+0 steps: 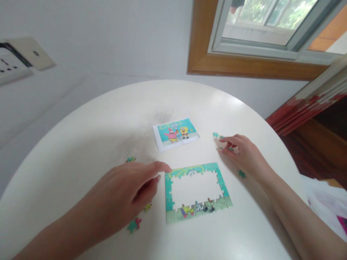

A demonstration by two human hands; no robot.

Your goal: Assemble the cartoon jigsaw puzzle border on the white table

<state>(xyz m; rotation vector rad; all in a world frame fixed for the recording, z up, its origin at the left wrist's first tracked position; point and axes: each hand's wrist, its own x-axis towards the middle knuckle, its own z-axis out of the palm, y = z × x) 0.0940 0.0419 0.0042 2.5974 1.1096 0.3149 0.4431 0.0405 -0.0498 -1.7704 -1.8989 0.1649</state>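
The border of a jigsaw puzzle (170, 195) lies joined on the table, a teal and green frame around a bare middle. My left hand (114, 198) rests at its upper left corner; the index finger is stretched out and touches that corner, while the other fingers curl under. No piece shows in it. Off to the right, my right hand (242, 150) hovers low over several loose puzzle pieces (215, 134), thumb and index finger apart. A green piece (241, 174) lies below its wrist. Behind the border sits a reference picture (177, 133) with cartoon characters, printed on white paper.
More loose pieces lie beside and partly under my left hand, among them a green and red one (134, 224) and a green one (131, 159). The round white table (108, 115) stands near a wall with a socket (13, 63) and a wood-framed window (257, 65).
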